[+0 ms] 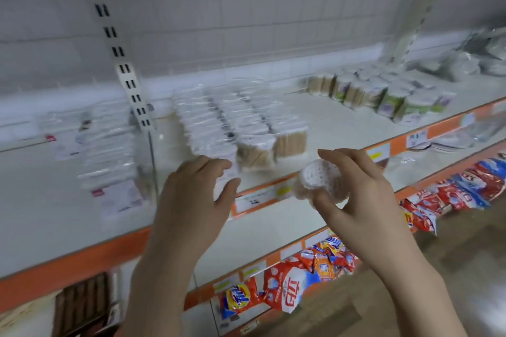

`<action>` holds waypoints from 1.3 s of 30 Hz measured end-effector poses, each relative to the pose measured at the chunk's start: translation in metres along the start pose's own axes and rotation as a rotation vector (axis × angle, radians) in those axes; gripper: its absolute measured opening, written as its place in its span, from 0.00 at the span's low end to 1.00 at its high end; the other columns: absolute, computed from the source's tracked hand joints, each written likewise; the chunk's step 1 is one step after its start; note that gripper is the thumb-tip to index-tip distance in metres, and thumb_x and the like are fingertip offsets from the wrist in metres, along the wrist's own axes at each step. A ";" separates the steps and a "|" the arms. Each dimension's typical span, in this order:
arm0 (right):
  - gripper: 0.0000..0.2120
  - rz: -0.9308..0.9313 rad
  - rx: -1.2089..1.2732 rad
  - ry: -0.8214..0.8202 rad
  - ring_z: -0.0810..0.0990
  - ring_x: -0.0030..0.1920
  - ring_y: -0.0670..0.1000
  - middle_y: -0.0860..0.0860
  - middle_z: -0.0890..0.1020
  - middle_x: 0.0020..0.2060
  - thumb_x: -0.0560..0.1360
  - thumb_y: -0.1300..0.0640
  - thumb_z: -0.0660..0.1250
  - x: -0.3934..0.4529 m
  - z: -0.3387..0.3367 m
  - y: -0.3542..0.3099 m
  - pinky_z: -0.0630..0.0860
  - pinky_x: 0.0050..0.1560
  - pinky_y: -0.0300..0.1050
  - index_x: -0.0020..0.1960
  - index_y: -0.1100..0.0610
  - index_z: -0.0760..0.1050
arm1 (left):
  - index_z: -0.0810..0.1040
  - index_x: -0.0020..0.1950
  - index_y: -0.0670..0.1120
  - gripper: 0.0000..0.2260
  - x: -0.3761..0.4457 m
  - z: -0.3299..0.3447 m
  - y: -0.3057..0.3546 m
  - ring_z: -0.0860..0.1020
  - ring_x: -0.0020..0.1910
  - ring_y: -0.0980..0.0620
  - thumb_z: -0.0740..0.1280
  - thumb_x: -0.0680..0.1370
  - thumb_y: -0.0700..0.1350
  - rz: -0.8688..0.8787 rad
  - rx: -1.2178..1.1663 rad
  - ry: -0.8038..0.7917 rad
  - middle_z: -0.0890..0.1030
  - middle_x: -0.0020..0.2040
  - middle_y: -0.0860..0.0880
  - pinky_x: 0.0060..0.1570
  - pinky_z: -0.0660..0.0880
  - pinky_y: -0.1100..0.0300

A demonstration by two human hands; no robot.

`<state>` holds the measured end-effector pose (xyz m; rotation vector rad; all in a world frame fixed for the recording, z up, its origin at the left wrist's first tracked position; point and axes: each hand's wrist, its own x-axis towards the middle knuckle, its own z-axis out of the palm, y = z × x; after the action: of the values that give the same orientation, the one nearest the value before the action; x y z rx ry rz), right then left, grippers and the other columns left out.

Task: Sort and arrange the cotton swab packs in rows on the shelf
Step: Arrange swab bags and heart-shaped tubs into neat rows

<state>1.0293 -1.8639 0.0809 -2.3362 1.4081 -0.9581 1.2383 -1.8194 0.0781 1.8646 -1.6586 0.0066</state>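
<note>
Rows of clear cotton swab packs (235,115) stand on the white shelf (342,120), running from the back wall to the front edge. My right hand (356,189) grips a round swab pack (319,178) in front of the shelf edge, its white dotted end facing me. My left hand (191,194) holds the front pack of the left row (227,169) between thumb and fingers. The picture is blurred by motion.
Flat plastic packets (106,150) lie left of a clear divider (150,156). Green-labelled swab jars (391,96) stand at the right, with bagged goods (471,60) behind. Orange price strips (273,194) edge the shelves. Detergent bags (295,282) fill the lower shelf.
</note>
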 end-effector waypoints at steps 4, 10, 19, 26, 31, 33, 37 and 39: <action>0.25 0.023 0.000 -0.015 0.71 0.57 0.50 0.48 0.72 0.57 0.69 0.62 0.69 0.005 -0.017 0.041 0.60 0.50 0.29 0.66 0.55 0.71 | 0.78 0.59 0.48 0.14 0.005 0.032 0.043 0.75 0.54 0.51 0.66 0.75 0.51 0.021 0.029 -0.089 0.78 0.54 0.53 0.55 0.71 0.53; 0.24 0.054 0.020 0.000 0.71 0.59 0.51 0.49 0.72 0.59 0.70 0.61 0.68 0.019 -0.027 0.076 0.60 0.50 0.30 0.66 0.56 0.71 | 0.76 0.60 0.49 0.15 0.030 0.054 0.063 0.74 0.55 0.53 0.64 0.76 0.53 0.047 0.058 -0.102 0.77 0.55 0.54 0.56 0.69 0.56; 0.25 0.060 -0.055 0.038 0.71 0.58 0.49 0.50 0.72 0.58 0.70 0.61 0.68 0.066 -0.033 0.103 0.59 0.50 0.28 0.66 0.56 0.71 | 0.79 0.55 0.47 0.10 0.086 0.075 0.080 0.75 0.49 0.47 0.68 0.74 0.47 0.120 -0.031 -0.037 0.78 0.48 0.52 0.51 0.71 0.52; 0.24 0.076 -0.095 0.076 0.70 0.62 0.51 0.49 0.73 0.60 0.71 0.61 0.68 0.095 -0.037 0.122 0.64 0.57 0.38 0.66 0.54 0.70 | 0.79 0.57 0.47 0.12 0.120 0.088 0.080 0.75 0.54 0.48 0.68 0.75 0.48 0.125 -0.059 -0.022 0.79 0.52 0.51 0.55 0.68 0.53; 0.24 0.073 -0.114 0.060 0.69 0.63 0.51 0.50 0.75 0.61 0.71 0.61 0.68 0.113 -0.034 0.146 0.59 0.55 0.31 0.66 0.55 0.71 | 0.79 0.56 0.47 0.12 0.136 0.101 0.084 0.75 0.53 0.48 0.68 0.75 0.48 0.123 -0.030 -0.038 0.79 0.51 0.52 0.54 0.68 0.54; 0.24 0.065 -0.115 0.051 0.68 0.63 0.51 0.50 0.75 0.61 0.71 0.61 0.68 0.123 -0.034 0.160 0.57 0.53 0.28 0.66 0.55 0.70 | 0.79 0.56 0.47 0.11 0.142 0.108 0.088 0.76 0.52 0.48 0.68 0.75 0.48 0.109 -0.025 -0.036 0.79 0.50 0.51 0.54 0.70 0.53; 0.24 0.023 -0.123 0.010 0.68 0.64 0.52 0.51 0.74 0.62 0.72 0.60 0.68 0.147 -0.038 0.193 0.57 0.52 0.28 0.67 0.55 0.70 | 0.78 0.57 0.48 0.12 0.156 0.127 0.106 0.76 0.50 0.49 0.67 0.75 0.49 0.067 -0.006 -0.026 0.79 0.50 0.52 0.51 0.71 0.54; 0.24 -0.003 -0.127 -0.029 0.69 0.63 0.53 0.52 0.74 0.61 0.71 0.60 0.69 0.162 -0.044 0.212 0.58 0.52 0.29 0.67 0.57 0.70 | 0.78 0.58 0.49 0.13 0.163 0.142 0.120 0.77 0.49 0.50 0.66 0.76 0.51 0.051 0.000 -0.024 0.79 0.50 0.53 0.51 0.72 0.54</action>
<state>0.9056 -2.1042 0.0702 -2.4323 1.4957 -0.8551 1.1079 -2.0297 0.0847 1.8289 -1.7221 0.0050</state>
